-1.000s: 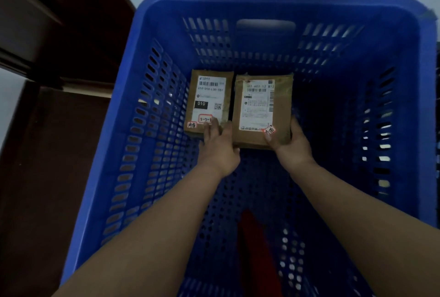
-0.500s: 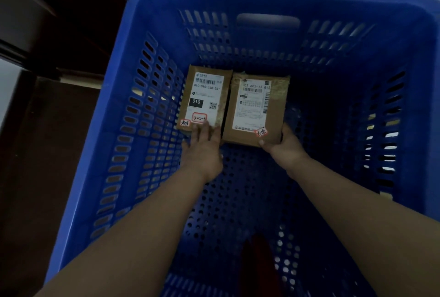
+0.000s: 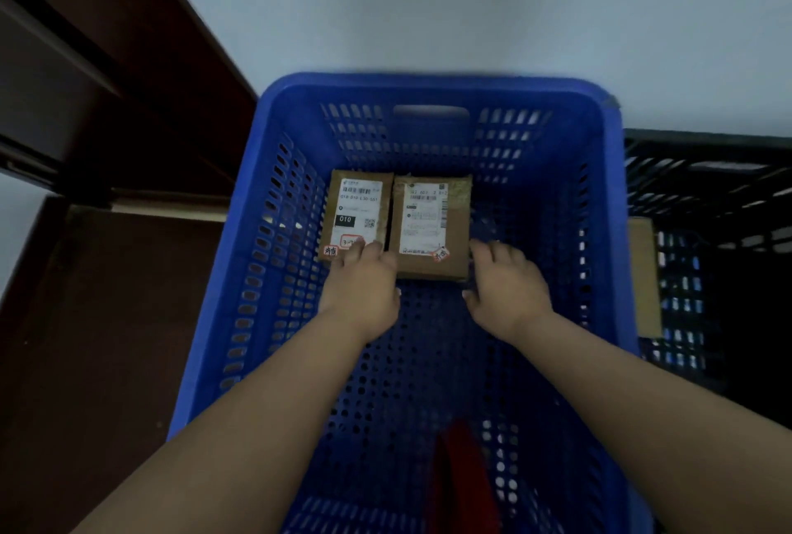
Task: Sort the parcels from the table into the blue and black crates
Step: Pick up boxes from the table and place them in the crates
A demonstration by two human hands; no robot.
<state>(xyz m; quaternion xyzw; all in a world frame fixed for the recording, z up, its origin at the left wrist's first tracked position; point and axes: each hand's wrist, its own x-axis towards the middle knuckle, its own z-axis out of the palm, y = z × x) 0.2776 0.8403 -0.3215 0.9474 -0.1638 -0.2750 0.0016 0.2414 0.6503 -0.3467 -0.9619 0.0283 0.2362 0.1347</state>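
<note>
Two brown cardboard parcels lie flat side by side on the floor of the blue crate (image 3: 223,306). The left parcel (image 3: 358,212) carries a white label marked 010; my left hand (image 3: 364,285) rests its fingertips on that parcel's near edge. The right parcel (image 3: 433,229) is a little larger, with a white label and a red-edged sticker. My right hand (image 3: 505,289) hovers just off its near right corner, fingers relaxed and holding nothing. The black crate (image 3: 707,173) stands against the blue crate's right side.
Another brown parcel (image 3: 645,276) lies in the black crate, seen through the blue crate's wall. Dark wooden furniture (image 3: 107,105) stands at the left. Behind both crates is a pale wall. A red object (image 3: 463,478) shows below the blue crate's near floor.
My right hand has let go of the right parcel and drawn back to the right. The camera has risen, so the crates look smaller and the black crate has come into view.
</note>
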